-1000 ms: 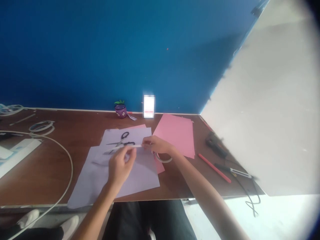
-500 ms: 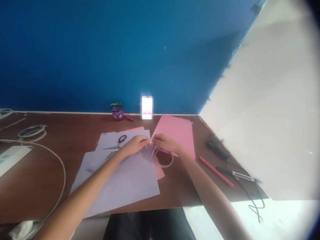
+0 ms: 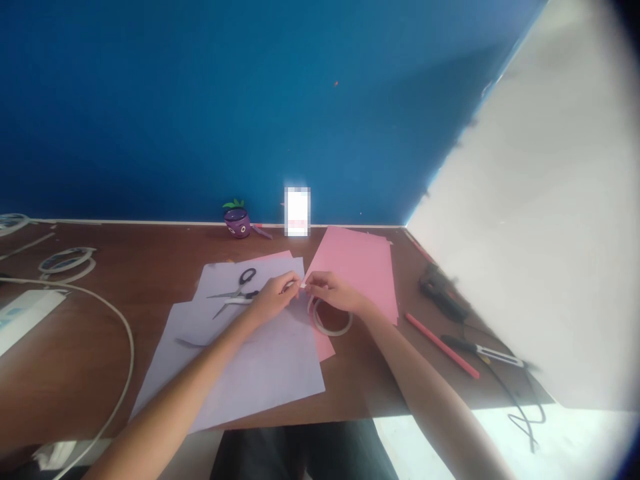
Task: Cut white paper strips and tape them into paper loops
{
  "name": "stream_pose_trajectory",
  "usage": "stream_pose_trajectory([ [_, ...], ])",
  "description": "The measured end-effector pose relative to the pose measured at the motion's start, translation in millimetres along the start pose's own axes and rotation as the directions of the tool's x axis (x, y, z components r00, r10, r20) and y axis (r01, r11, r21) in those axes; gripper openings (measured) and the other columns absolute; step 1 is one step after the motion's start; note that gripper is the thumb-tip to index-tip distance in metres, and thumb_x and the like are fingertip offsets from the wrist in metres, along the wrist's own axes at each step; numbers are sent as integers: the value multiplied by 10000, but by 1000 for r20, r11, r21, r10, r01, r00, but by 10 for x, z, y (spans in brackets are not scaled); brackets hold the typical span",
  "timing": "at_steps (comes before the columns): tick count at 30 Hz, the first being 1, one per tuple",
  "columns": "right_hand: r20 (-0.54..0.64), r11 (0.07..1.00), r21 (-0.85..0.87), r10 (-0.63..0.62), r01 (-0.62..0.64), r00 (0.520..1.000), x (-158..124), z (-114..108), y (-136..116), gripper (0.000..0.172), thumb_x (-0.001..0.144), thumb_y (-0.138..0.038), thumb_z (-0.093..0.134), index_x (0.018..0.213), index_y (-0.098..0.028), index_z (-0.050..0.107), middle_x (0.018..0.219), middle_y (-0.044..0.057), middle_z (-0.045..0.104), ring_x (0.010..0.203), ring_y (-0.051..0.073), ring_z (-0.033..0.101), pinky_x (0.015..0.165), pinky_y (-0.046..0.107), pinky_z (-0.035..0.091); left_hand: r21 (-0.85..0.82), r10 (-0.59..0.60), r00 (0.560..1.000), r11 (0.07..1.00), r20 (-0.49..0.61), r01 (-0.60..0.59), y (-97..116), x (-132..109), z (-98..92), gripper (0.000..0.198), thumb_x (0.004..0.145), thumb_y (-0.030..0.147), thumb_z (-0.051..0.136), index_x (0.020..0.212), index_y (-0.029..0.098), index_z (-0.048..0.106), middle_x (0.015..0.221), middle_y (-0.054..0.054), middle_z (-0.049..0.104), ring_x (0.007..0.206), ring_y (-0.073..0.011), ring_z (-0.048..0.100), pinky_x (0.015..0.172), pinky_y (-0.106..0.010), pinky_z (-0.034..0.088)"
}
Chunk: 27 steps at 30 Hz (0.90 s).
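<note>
My left hand (image 3: 281,293) and my right hand (image 3: 331,289) meet over the right edge of the white paper (image 3: 265,377), fingertips pinched. Between them shows a small white bit of tape (image 3: 303,285), gripped from both sides. From beneath my right hand a pale strip runs down to a tape roll (image 3: 333,333), a thin ring by the paper's edge. Left of my left hand, scissors (image 3: 247,277) with dark handles lie on the paper, blades apart. A second tool with pointed metal ends, partly hidden by my left hand, lies just below them.
Pink sheets (image 3: 357,267) lie behind my right hand. Farther right are a red stick (image 3: 443,345), a black-handled tool (image 3: 483,349) and a dark glue-gun-like device (image 3: 443,293) with a cord. A purple pot (image 3: 237,223) and a blurred bright screen (image 3: 297,212) stand at the wall. White cable (image 3: 129,347) curves at left.
My hands stay pinched on the tape, their fingertips slightly shifted. The whole view has moved a little, so things on the right appear farther right.
</note>
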State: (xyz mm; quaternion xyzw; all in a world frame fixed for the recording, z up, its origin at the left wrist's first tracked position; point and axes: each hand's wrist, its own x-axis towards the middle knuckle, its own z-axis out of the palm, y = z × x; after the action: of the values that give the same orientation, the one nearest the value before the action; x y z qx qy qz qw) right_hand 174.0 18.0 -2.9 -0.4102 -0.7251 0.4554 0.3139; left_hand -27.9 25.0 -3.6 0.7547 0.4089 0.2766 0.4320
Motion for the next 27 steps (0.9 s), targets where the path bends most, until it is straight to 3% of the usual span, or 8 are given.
stream_pose_trajectory([
  [7, -38, 985, -157, -76, 69, 996, -45, 69, -33, 171, 902, -257, 494, 857, -182, 641, 809, 18, 666, 722, 144, 592, 700, 291, 455, -9, 28, 1000, 1000, 4, -28, -34, -5, 39, 231, 869, 386, 478, 831, 186, 587, 753, 11, 603, 648, -128, 521, 590, -237, 376],
  [10, -92, 953, -265, -179, 149, 980, -33, 118, -28, 145, 863, -179, 511, 810, -185, 645, 791, 15, 666, 743, 147, 585, 713, 288, 440, -85, 9, 1000, 996, -19, -10, -38, 2, 56, 158, 826, 308, 499, 765, 181, 570, 706, 18, 575, 649, -122, 510, 585, -228, 365],
  [12, -149, 912, -342, -291, 226, 945, -14, 160, -17, 141, 830, -137, 525, 773, -188, 643, 779, 19, 667, 761, 155, 580, 740, 301, 434, -213, -72, 997, 975, -30, 64, -45, 7, 76, 159, 813, 300, 495, 729, 176, 548, 652, 25, 537, 599, -106, 479, 540, -217, 332],
  [17, -243, 803, -467, -519, 370, 820, 24, 255, 15, 128, 781, -100, 541, 743, -196, 616, 727, 25, 651, 724, 172, 565, 746, 340, 428, -543, -255, 967, 809, 23, 226, -47, 10, 134, 179, 773, 315, 551, 696, 153, 546, 616, 34, 478, 531, -58, 404, 474, -185, 251],
  [22, -262, 777, -472, -575, 417, 775, -16, 288, -39, 124, 810, -116, 527, 758, -203, 598, 734, 31, 639, 734, 181, 561, 746, 358, 434, -711, -400, 915, 627, 57, 319, -102, 73, 120, 141, 689, 253, 626, 687, 133, 552, 618, 37, 455, 503, -39, 376, 435, -176, 242],
  [25, -394, 844, -369, -522, 390, 756, -69, 261, -124, 118, 848, -156, 519, 768, -205, 591, 772, 37, 629, 770, 180, 564, 742, 349, 443, -811, -483, 875, 525, -34, 259, -164, 122, 16, 164, 670, 229, 634, 658, 151, 490, 595, 62, 404, 468, -28, 342, 430, -175, 279],
  [27, -470, 900, -236, -435, 366, 768, -84, 222, -155, 126, 887, -201, 504, 806, -210, 601, 798, 34, 633, 781, 172, 573, 749, 341, 450, -844, -433, 896, 515, -104, 151, -177, 138, -58, 188, 690, 255, 642, 677, 161, 480, 602, 65, 401, 464, -30, 346, 422, -177, 284],
])
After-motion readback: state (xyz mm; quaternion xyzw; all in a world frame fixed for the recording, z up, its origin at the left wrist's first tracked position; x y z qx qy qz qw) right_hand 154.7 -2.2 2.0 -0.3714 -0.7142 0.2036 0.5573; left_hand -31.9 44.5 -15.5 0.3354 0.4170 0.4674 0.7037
